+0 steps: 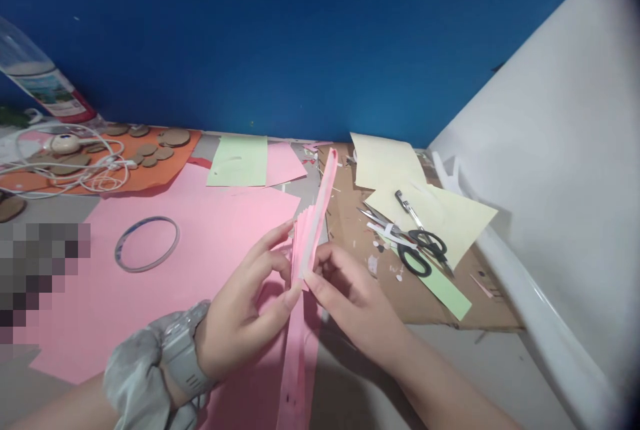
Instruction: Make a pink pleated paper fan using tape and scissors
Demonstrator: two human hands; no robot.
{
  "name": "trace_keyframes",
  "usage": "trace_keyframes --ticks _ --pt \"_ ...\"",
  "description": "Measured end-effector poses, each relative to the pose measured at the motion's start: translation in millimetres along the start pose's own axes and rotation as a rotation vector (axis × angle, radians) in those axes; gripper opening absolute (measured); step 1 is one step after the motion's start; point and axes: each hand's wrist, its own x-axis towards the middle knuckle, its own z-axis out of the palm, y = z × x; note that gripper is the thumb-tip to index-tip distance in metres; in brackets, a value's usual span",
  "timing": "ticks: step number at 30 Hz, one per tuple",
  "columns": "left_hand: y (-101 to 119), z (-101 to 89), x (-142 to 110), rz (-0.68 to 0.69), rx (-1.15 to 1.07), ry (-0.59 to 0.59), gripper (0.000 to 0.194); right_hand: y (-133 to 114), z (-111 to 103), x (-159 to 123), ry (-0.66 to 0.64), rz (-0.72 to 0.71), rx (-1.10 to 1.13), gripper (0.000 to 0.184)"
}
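Observation:
A bundle of narrow pink paper [309,230], layered in strips or pleats, is held upright between my two hands above the table. My left hand [255,293] pinches it from the left, thumb in front and fingers behind. From the right, my right hand [347,290] grips the same paper between thumb and bent fingers. One strip leans up past the others, with white tape-like material along its face. The lower end of the paper runs down toward the bottom edge of the view. A large pink sheet [200,210] lies under and left of my left hand.
A roll of clear tape [147,244] rests on the pink sheet. To the right, scissors [417,250] and a pen [407,207] lie over cream paper [450,210] and cardboard [345,230]. Behind are a green sheet [240,160], a bottle [45,77] and a white cable [107,173].

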Motion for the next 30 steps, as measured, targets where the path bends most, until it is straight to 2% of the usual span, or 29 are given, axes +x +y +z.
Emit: trace_keyframes --ticks 8,14,18,19,21,23,24,27,30 --pt "3.1 -1.8 -1.3 0.098 0.316 0.08 0.005 -4.6 0.0 -5.0 -0.028 -0.025 -0.087 0.008" --pt "5.9 -1.6 -1.8 0.104 0.285 0.074 0.006 -4.3 0.6 -7.8 -0.055 -0.042 -0.087 0.008" --pt "6.3 -2.2 -1.3 0.123 0.26 0.022 0.01 -3.3 1.7 -7.2 0.005 -0.054 -0.165 0.014" --pt "5.9 -1.9 -0.9 0.099 0.222 0.037 0.009 -3.0 1.5 -7.0 0.022 -0.067 -0.185 0.015" --pt "4.6 -0.6 0.1 -0.004 0.078 0.147 0.01 -2.0 0.5 -6.8 0.042 -0.098 -0.191 0.015" --pt "2.6 1.0 1.9 -0.153 -0.149 0.252 0.023 -0.1 -1.1 -6.9 0.056 -0.118 -0.153 0.015" --pt "1.6 1.6 2.9 -0.227 -0.279 0.249 0.03 1.3 -1.9 -6.9 0.057 -0.117 -0.114 0.015" --pt "-1.3 2.0 5.8 -0.356 -0.61 0.048 0.045 6.1 -4.2 -6.4 0.031 -0.076 0.038 0.016" --pt "-2.7 1.4 7.7 -0.358 -0.733 -0.084 0.045 8.0 -5.1 -4.9 0.035 -0.049 0.094 0.018"
